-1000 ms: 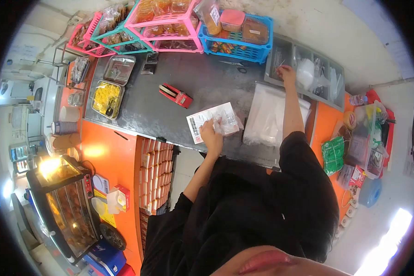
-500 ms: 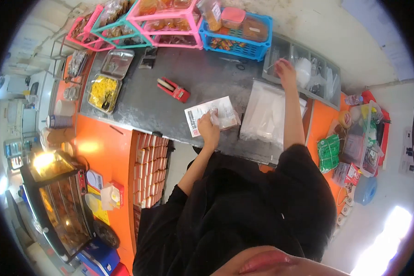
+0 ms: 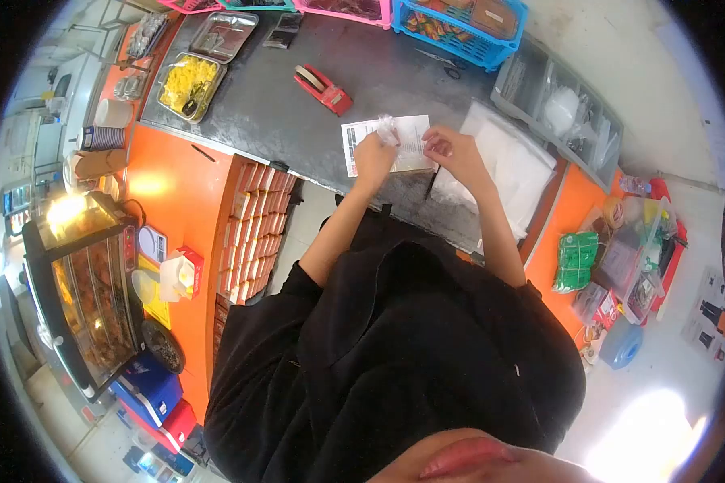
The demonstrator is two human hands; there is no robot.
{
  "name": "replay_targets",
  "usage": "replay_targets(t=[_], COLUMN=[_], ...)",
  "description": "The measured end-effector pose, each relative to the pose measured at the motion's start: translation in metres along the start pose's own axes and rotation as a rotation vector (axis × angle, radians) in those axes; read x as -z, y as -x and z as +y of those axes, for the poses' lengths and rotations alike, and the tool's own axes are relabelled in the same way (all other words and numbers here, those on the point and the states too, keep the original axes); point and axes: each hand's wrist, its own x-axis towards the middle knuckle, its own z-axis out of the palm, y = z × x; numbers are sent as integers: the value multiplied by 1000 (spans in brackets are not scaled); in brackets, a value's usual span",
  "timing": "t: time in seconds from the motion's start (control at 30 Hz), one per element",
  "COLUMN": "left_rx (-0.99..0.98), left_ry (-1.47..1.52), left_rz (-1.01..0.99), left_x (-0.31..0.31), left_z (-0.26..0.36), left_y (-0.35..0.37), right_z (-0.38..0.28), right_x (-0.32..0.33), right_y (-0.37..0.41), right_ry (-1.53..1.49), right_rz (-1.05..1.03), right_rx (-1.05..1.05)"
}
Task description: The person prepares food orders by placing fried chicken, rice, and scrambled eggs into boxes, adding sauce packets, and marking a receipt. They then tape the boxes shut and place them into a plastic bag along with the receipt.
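My left hand is closed on a small clear plastic bag, whose gathered top stands up from the fingers. Beneath it, a printed white sheet lies on the dark worktop. Beside the sheet's right edge is my right hand, its fingers bent together in a pinch; whatever they may hold is too small to name. A stack of clear and white plastic bags lies to the right of that hand. Behind the left hand sits a red tape dispenser.
Scissors lie near a blue basket at the back. A grey divided tray stands at the right. On the left are a tray of yellow food and a metal tray. A green packet is at the far right.
My right hand has left the divided tray and come down beside my left hand at the sheet. The camera view has shifted, so the worktop items appear higher.
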Motion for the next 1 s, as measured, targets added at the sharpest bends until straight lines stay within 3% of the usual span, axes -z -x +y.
replay_targets(t=[0.07, 0.2, 0.27, 0.3, 0.37, 0.4, 0.47, 0.5, 0.57, 0.7, 0.77, 0.83, 0.87, 0.93, 1.0], left_rx=[18, -31, -194, -196, -509, -511, -356, -359, -182, -74, -163, -151, -153, -337, -397], left_ry=[9, -108, -293, -299, -409, -417, -149, -153, 82, 14, 76, 174, 167, 4, -35], left_rz=[-98, -170, -101, -101, 59, 46, 118, 98, 285, 41, 63, -32, -29, -7, -12], left_x=[7, 6, 14, 14, 13, 12, 5, -1, -11, -1, 2, 11, 9, 1, 8], left_z=[4, -3, 17, 16, 12, 12, 11, 11, 14, 10, 11, 17, 7, -21, -20], left_y=[-5, -13, 0, 1, 6, 10, 21, 26, 36, 32, 33, 34, 31, 23, 27], right_z=[-5, -19, -25, -22, -21, -21, -15, -7, 7, 1, 0, 4, 1, -8, -8], right_x=[7, -46, -84, -97, -118, -125, -134, -138, -147, -147, -140, -131, -123, -100, -88], right_y=[1, 7, 8, 9, 14, 13, 13, 13, 6, 10, 11, 11, 12, 17, 17], right_ry=[-140, -243, -216, -221, 200, 56, 101, 155, 166, 137, 167, 145, 137, -13, -64], right_rz=[-128, -115, 417, 420, 638, 715, 762, 801, 819, 798, 778, 609, 611, 416, 395], right_rx=[-61, -55, -123, -122, -145, -86, -63, -21, -7, 84, 111, 128, 130, -17, 7])
